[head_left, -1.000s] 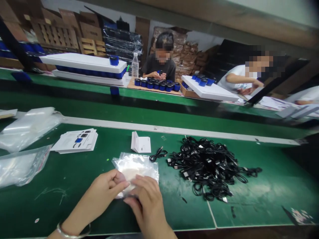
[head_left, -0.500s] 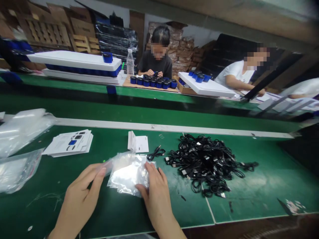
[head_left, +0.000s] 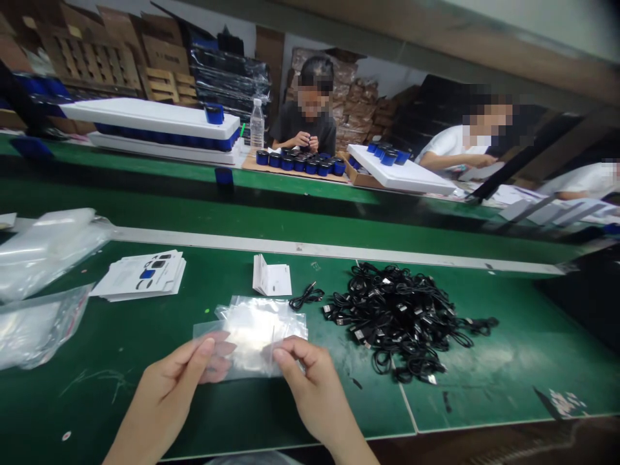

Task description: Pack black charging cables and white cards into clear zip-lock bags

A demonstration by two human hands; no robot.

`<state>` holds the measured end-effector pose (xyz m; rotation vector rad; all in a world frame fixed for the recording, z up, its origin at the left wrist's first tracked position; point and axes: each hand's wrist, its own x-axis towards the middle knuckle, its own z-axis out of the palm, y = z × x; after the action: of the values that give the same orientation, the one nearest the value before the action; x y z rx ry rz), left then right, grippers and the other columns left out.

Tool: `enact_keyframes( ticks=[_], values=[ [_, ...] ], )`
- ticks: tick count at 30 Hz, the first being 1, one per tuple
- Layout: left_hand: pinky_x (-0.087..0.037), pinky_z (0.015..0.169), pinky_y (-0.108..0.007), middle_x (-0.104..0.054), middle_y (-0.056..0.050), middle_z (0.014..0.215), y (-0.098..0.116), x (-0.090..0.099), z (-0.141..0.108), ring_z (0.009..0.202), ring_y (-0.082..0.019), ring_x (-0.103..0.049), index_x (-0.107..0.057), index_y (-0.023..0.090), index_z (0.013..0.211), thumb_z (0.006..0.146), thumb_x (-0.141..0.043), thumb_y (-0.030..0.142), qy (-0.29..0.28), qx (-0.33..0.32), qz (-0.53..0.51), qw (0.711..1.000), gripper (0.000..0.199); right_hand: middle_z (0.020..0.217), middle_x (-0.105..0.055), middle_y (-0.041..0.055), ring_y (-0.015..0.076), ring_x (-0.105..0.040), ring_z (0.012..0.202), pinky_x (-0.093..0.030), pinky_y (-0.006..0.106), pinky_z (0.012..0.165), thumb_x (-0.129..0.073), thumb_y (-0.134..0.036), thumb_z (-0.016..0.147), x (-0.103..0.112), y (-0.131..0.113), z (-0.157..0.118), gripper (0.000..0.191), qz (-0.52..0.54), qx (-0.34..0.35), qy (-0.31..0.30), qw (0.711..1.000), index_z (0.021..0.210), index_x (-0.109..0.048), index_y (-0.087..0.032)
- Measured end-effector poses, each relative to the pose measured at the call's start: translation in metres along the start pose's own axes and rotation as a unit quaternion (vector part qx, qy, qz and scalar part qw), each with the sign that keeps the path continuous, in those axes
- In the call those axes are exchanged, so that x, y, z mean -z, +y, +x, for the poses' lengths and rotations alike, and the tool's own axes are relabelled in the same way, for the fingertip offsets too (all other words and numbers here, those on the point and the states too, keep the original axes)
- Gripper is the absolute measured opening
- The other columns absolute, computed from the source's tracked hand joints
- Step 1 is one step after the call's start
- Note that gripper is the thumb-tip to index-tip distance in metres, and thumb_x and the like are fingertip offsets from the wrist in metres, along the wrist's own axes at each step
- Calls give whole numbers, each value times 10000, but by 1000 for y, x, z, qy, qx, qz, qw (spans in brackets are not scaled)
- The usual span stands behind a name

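A clear plastic bag (head_left: 237, 367) is stretched between my two hands, just over a stack of similar clear bags (head_left: 264, 310). My left hand (head_left: 181, 381) pinches its left side, thumb in front, with the fingers showing through the film. At the right side, my right hand (head_left: 310, 374) grips the bag between thumb and fingers. Beyond the stack stand small folded white leaflets (head_left: 276, 279). One coiled black cable (head_left: 307, 296) lies beside them, and a large heap of black USB cables (head_left: 397, 316) is to the right.
Printed white cards (head_left: 143, 278) lie to the left, near larger plastic bags (head_left: 43, 258). A white strip (head_left: 320, 250) crosses the green table (head_left: 353, 420). Across it, co-workers sit behind blue round items (head_left: 300, 163), white foam trays (head_left: 155, 116) and a bottle (head_left: 257, 123).
My left hand has moved a little right and down with the bag. My right hand has gone from resting on the stack to gripping the bag's right side.
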<state>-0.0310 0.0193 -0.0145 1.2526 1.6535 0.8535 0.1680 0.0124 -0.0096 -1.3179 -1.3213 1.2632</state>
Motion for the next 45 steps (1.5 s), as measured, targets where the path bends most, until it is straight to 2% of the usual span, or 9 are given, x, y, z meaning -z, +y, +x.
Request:
enact_keyframes(
  ticks=[3,5,11,16,23,27,35,41,45],
  values=[
    [-552,859,-337,-645,-92,1185,-3,-3,-5,965,-237,-683,-602,209,1138,787,-527,546,125,-108,83,983,492,589,-610,2,131,-529,565,-406,227,549,-558,-286,811,-5,0,2,240,-55,-8,31,998,615,-617,-162],
    [-529,889,-334,-634,-75,1181,-3,-6,-10,998,-234,-663,-611,239,1095,768,-565,518,183,-165,124,961,432,570,-568,-19,107,-470,519,-369,216,518,-590,-277,784,-9,2,2,213,-66,-19,46,997,605,-598,-162],
    [-574,647,-165,-783,-7,830,9,-16,-24,735,-182,-741,-732,254,889,689,-653,531,-51,-28,29,998,351,551,-496,-55,82,-427,504,-329,185,491,-665,-217,734,-25,4,-3,162,-51,-31,-8,998,603,-586,-164],
    [-564,625,-149,-778,6,719,15,-19,-28,677,-180,-737,-763,249,799,633,-706,503,-3,9,-12,1000,309,596,-529,-42,94,-479,551,-368,184,526,-581,-212,817,-24,2,-5,129,-66,-10,-65,996,709,-635,-167],
    [-574,614,-162,-777,5,701,12,-16,-23,660,-187,-739,-769,252,794,621,-722,480,-57,8,-20,998,291,707,-644,2,121,-575,615,-433,203,585,-513,-167,846,-18,1,-7,188,-87,12,-104,991,785,-691,-170],
    [-567,630,-161,-771,14,690,9,-18,-24,664,-182,-735,-759,244,807,646,-702,482,-26,9,-15,1000,293,689,-635,-9,117,-573,620,-428,196,590,-516,-126,827,-16,0,-7,197,-111,31,-103,988,753,-692,-174],
    [-508,570,-167,-710,33,670,11,-11,-18,630,-150,-679,-671,247,803,830,-481,483,-147,-59,153,976,304,705,-624,-7,125,-607,662,-458,204,635,-520,-69,785,-19,4,-9,163,-151,73,-61,984,740,-639,-172],
    [-469,570,-176,-664,39,660,23,-17,-19,608,-131,-631,-591,238,731,866,-408,394,-160,-119,196,960,276,1046,-665,85,213,-635,929,-493,288,825,-608,-299,838,-23,11,-22,381,-178,101,-18,979,1191,-552,-167],
    [-464,552,-171,-621,39,637,23,-25,-22,576,-120,-607,-532,232,703,897,-380,372,-147,-165,163,962,284,888,-695,38,168,-647,788,-471,233,703,-440,-257,942,-23,6,-19,209,-201,110,-37,973,1011,-628,-199]
  ],
)
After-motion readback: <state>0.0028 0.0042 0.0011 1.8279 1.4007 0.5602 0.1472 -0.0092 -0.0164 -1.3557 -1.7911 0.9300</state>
